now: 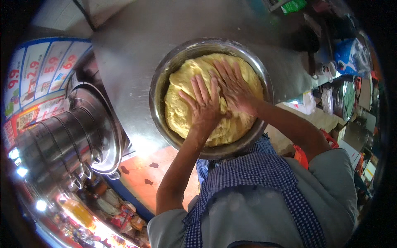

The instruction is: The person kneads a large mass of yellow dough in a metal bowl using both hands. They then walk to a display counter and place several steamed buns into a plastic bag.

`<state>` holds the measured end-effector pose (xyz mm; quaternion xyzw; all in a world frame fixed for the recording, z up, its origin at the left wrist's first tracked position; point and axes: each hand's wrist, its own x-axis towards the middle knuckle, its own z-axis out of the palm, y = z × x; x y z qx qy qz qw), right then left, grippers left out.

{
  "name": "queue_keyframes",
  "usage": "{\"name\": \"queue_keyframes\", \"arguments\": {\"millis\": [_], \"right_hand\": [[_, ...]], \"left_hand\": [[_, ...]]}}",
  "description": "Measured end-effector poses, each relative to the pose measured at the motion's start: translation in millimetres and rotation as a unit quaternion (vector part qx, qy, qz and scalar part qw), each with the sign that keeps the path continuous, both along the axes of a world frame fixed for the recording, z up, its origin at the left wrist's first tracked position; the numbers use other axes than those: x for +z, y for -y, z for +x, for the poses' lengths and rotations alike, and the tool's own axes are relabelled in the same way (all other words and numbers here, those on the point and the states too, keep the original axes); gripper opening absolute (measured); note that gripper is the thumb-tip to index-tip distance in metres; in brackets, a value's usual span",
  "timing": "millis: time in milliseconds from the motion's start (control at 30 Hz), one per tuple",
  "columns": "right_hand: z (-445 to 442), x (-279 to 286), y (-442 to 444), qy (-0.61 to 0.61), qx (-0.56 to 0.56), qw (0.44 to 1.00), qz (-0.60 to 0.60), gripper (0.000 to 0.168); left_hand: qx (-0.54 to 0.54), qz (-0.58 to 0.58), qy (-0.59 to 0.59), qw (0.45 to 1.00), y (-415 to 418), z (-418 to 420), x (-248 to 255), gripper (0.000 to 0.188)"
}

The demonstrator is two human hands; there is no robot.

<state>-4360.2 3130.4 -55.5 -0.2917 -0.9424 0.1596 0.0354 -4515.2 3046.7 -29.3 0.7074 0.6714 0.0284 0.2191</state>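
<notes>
A big mass of yellow dough (183,80) fills most of a round steel bowl (157,93). My left hand (204,107) lies palm down on the middle of the dough, fingers spread and pointing away from me. Beside it, my right hand (234,86) presses flat on the right part, its fingers slanting up and to the left. Neither hand grips anything; both touch the dough surface, which looks lumpy and creased around them. Their palms are hidden. The bowl sits at the near edge of a steel worktable (130,71), close against my checked apron (248,170).
Stacked steel steamer tiers (62,139) stand at the left, before a price board (46,68). A white mug (325,70) and a blue package (352,57) are at the right. Packaged goods (124,217) lie at lower left. Tiled floor (145,176) shows below the table.
</notes>
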Motion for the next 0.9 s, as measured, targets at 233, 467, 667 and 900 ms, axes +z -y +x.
{"name": "queue_keyframes", "arguments": {"millis": [233, 467, 667, 900], "right_hand": [[-5, 32, -9, -0.023, -0.09, 0.989, -0.111, 0.066], [40, -5, 67, -0.226, -0.303, 0.918, -0.123, 0.066], [1, -38, -1, -0.148, -0.222, 0.95, -0.16, 0.067], [8, 35, -30, -0.215, -0.175, 0.934, -0.225, 0.044]], "left_hand": [[-0.002, -0.08, 0.082, 0.993, -15, -18, 43, 0.11], [0.093, 0.162, 0.049, 0.981, -28, -70, -8, 0.047], [0.141, 0.045, 0.058, 0.987, 33, -60, -12, 0.063], [0.184, -0.333, 0.099, 0.919, 47, -81, 73, 0.056]]}}
